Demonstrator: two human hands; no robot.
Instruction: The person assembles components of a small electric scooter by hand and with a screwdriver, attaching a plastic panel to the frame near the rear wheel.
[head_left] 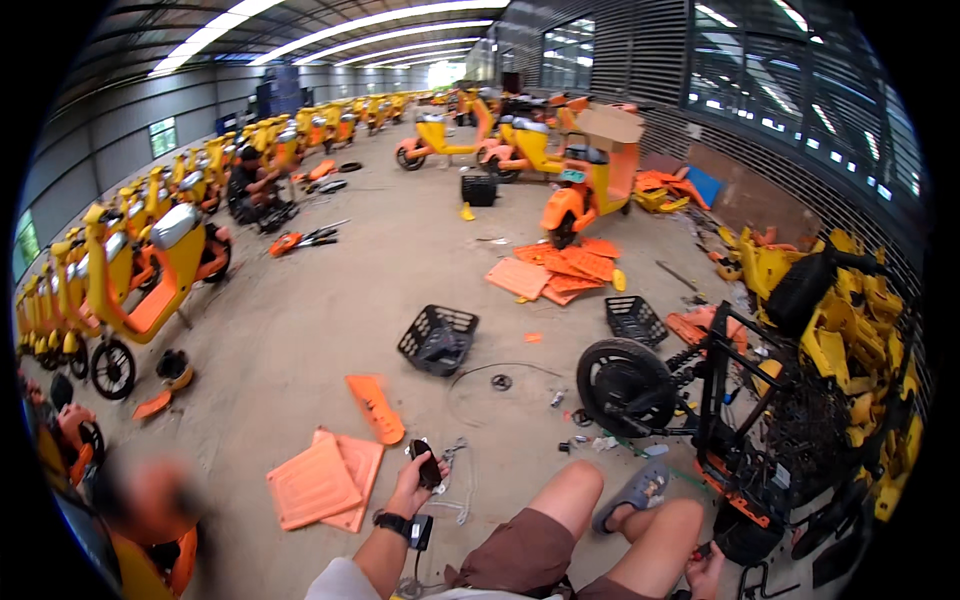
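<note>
My left hand [408, 490] is closed around a dark, glossy, elongated part [428, 466], whose kind I cannot make out. It is raised beside two orange ribbed panels [312, 487] lying overlapped on the floor. A pale cord [465, 490] lies just right of the part. At the lower right, my right hand [706, 572] is closed on a small red-and-black item [702, 551], mostly hidden by the fingers and too small to name. That hand is next to the black end of a stripped scooter frame [712, 400], which lies with its wheel [627, 388] toward the middle.
Black plastic baskets [437, 340] stand ahead on the concrete floor. An orange curved panel [376, 408] lies near the left hand. Yellow body panels [850, 330] are heaped along the right wall. Yellow scooters [150, 270] line the left, where another person [255, 188] sits low.
</note>
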